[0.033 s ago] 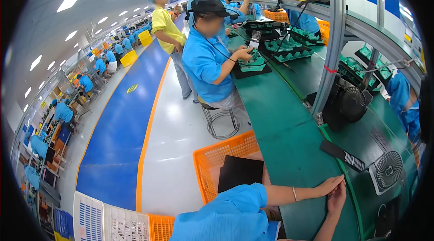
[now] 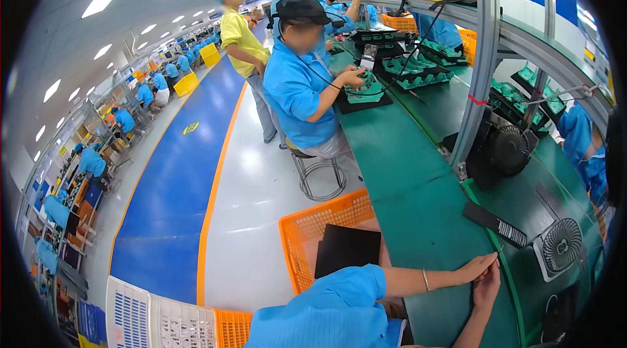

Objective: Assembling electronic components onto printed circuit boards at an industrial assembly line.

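My left hand (image 2: 477, 268), with a bracelet at its wrist, reaches across the green bench (image 2: 408, 178). Its stretched fingers meet those of my right hand (image 2: 485, 288) near the raised green rail (image 2: 509, 282). No object shows between the hands, though the fingers partly overlap. Beyond the fingertips lies a long black strip (image 2: 494, 224) with pale slots at one end. A small round fan (image 2: 561, 245) on a white base is to the right of it.
An orange crate (image 2: 302, 227) holding black sheets (image 2: 349, 250) stands left of the bench. Ahead, a co-worker (image 2: 300, 93) handles green parts over a black tray (image 2: 366, 103). A metal post (image 2: 475, 67) and a black fan (image 2: 509, 150) stand farther along the bench.
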Available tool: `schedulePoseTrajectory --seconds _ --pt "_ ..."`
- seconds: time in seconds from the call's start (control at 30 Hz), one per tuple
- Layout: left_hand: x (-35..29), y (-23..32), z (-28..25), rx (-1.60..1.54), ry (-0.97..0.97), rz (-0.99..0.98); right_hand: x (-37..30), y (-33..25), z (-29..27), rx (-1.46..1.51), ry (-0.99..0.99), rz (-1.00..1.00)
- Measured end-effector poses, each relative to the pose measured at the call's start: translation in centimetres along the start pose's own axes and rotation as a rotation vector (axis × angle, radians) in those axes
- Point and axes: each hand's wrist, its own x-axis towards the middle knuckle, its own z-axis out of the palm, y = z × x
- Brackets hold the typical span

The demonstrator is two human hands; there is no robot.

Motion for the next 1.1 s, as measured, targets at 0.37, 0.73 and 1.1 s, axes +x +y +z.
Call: schedulePoseTrajectory --seconds 0.37,0.73,1.1 --pt "-0.2 1.0 0.1 0.021 -0.004 -0.043 -0.4 -0.7 1.7 0.024 0.013 -0.003" --pt "-0.5 1.5 0.1 0.027 -0.020 -0.072 -0.5 -0.6 1.4 0.039 0.061 0.010" --pt "-0.7 1.4 0.0 0.047 -0.017 -0.007 -0.5 -0.5 1.7 0.029 0.085 0.012"
